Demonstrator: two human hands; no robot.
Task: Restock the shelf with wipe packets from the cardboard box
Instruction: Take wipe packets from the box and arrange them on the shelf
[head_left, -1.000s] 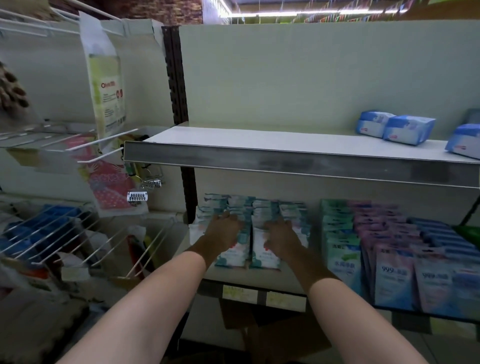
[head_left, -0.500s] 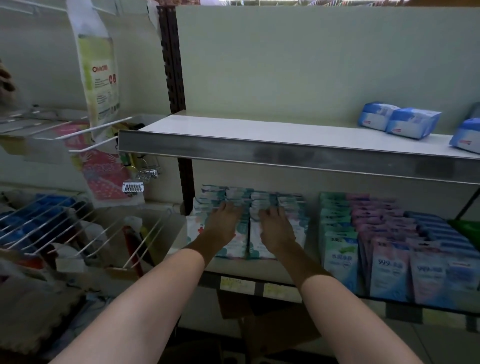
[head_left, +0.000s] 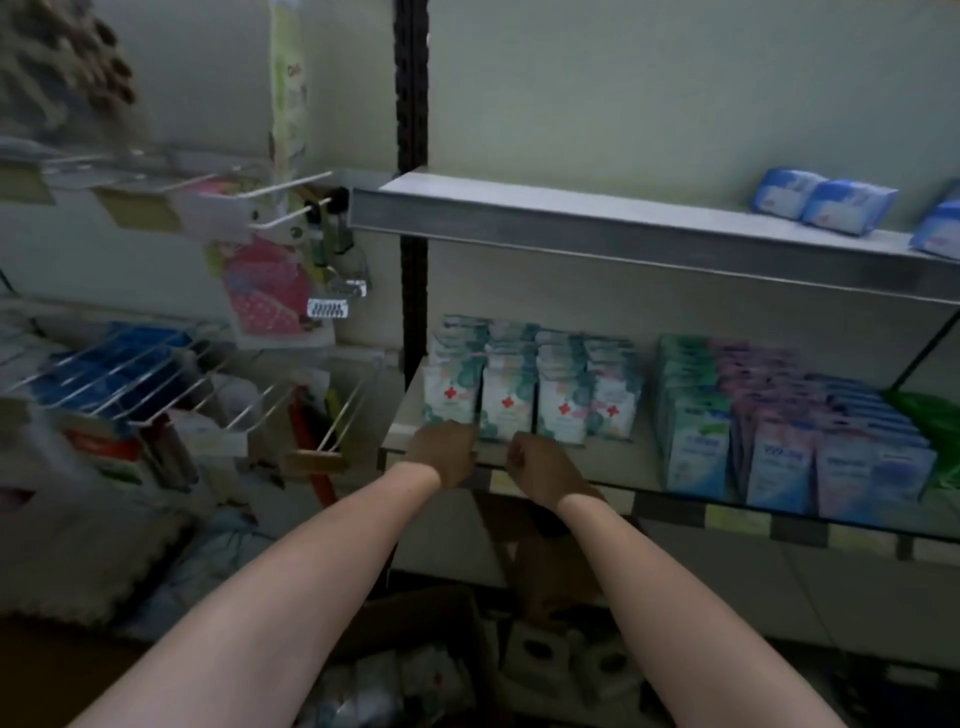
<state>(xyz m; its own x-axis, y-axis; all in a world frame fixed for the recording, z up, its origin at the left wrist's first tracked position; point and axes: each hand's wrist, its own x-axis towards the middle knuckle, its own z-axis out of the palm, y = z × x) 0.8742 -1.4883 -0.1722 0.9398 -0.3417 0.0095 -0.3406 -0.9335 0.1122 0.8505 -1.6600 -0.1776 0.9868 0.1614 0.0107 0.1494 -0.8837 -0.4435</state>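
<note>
While both the left hand (head_left: 444, 454) and right hand (head_left: 540, 465) hang empty with fingers curled at the shelf (head_left: 649, 470) edge, the cardboard box (head_left: 426, 644) lies straight below

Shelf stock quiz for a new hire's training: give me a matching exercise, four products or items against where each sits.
Items:
1. red-cross wipe packets
2. blue packs
3. cardboard box
4. pink spotted item

Places:
A. floor, below the arms
B. upper shelf, right
C. lower shelf, left end
D. hanging left of the black upright

Pairs: 1-C, 2-B, 3-A, 4-D
</note>
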